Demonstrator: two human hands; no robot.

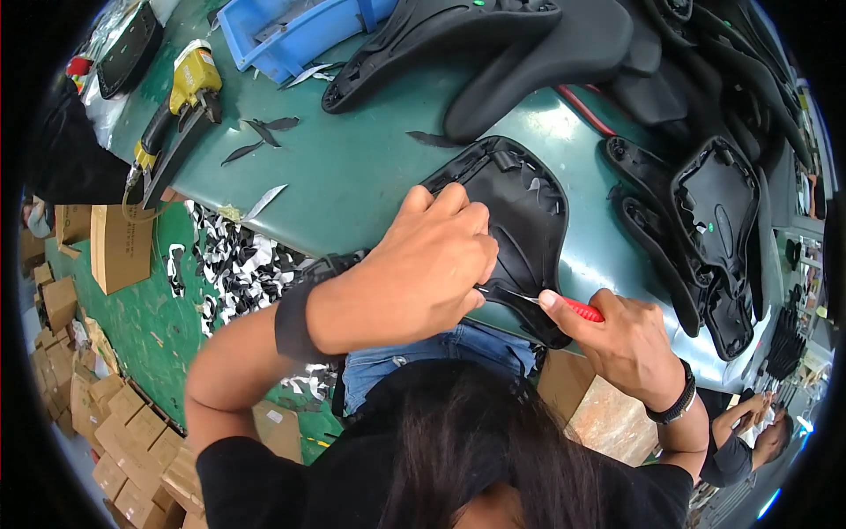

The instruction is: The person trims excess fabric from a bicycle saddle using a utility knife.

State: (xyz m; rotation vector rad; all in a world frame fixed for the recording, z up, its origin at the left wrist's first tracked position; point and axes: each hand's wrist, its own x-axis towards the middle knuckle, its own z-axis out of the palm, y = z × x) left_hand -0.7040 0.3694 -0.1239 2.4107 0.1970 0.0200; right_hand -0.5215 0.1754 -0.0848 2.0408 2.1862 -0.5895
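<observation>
Dark hair (pixel 493 441), blue bin (pixel 291 35) beyond scraps (pixel 264 132)

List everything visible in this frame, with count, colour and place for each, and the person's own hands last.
Saddle: one, black, upside down at the table's near edge, under the hands.
Knife: one, red handle, blade at the saddle's rim.
Other saddles: several, black, stacked at top and right.
Table: one, green, centre.
Staple gun: one, yellow and black, upper left.
Bin: one, blue, top.
Offcuts: several black strips on the table; a black-and-white heap on the floor at left.
Cardboard boxes: many, brown, lower left floor.
Another person: lower right.
Left hand: presses on the saddle, black wrist cuff.
Right hand: grips the knife, black wristband.
</observation>
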